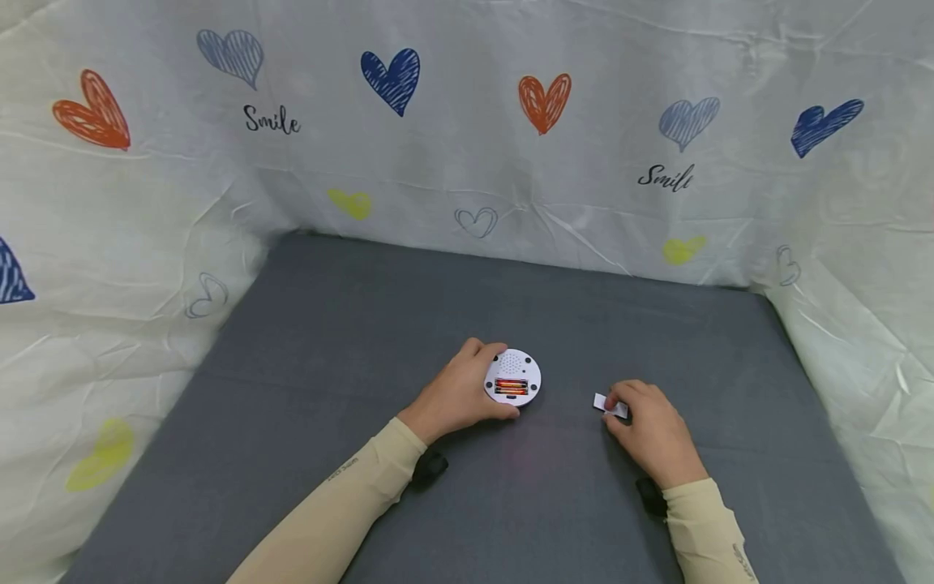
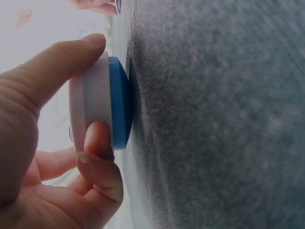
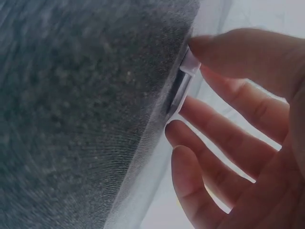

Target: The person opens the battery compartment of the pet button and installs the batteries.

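I see my left hand [image 1: 456, 393] gripping a round white-and-blue plastic device [image 1: 512, 378], its battery bay showing, while my right hand [image 1: 652, 430] pinches a small white cover [image 1: 610, 405] on the grey bench [image 1: 336, 341].

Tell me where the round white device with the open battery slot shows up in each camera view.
Head: the round device lies at centre on the grey mat, gripped by the left hand.
Left wrist: seen edge-on at left, white half over a blue half, against the mat.
Right wrist: not in it.
Shared landmark: the grey mat, in all three views.
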A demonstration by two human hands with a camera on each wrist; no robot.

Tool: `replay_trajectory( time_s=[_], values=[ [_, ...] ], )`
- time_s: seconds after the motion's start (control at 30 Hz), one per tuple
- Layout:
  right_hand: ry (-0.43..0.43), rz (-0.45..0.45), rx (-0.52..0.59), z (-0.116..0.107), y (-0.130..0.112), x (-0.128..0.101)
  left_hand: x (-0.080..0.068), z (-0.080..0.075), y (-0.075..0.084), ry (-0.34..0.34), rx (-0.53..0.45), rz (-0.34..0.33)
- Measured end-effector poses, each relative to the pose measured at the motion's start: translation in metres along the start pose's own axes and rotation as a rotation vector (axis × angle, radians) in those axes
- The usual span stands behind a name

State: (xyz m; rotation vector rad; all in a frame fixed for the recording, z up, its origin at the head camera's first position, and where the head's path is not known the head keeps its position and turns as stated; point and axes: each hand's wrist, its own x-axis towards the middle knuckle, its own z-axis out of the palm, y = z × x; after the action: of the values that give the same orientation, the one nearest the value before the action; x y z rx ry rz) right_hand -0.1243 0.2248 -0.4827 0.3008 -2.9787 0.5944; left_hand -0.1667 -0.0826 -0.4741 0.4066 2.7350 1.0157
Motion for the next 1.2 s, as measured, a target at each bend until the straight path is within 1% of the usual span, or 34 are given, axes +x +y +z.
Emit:
replay_trajectory(
  time_s=[0.2,0.37,0.53,0.7,0.83,0.97,1.07,1.2],
  values=[
    [0.018,-0.01,-0.029,0.002,-0.002,0.003,0.0,-0.002,-0.001,0.0,-0.005,-0.004],
    [0.042,-0.054,-0.031,0.007,-0.012,0.007,-0.001,-0.003,-0.003,-0.01,0.006,-0.015],
    [0.061,-0.124,0.007,0.008,-0.035,0.012,-0.002,-0.001,-0.004,-0.015,0.002,-0.011],
    [0.068,-0.214,0.013,0.005,-0.064,0.018,-0.004,0.0,-0.005,-0.015,0.003,-0.013],
    [0.079,-0.298,0.016,0.004,-0.085,0.022,-0.004,0.0,-0.006,-0.019,0.002,0.005],
    [0.083,-0.369,0.013,0.008,-0.102,0.028,-0.003,-0.001,-0.006,-0.017,-0.002,0.033],
    [0.089,-0.403,0.013,0.012,-0.111,0.032,-0.002,-0.002,-0.006,-0.013,0.001,0.062],
    [0.107,-0.437,0.009,0.019,-0.118,0.036,-0.001,-0.003,-0.006,-0.006,0.016,0.091]
  ],
)
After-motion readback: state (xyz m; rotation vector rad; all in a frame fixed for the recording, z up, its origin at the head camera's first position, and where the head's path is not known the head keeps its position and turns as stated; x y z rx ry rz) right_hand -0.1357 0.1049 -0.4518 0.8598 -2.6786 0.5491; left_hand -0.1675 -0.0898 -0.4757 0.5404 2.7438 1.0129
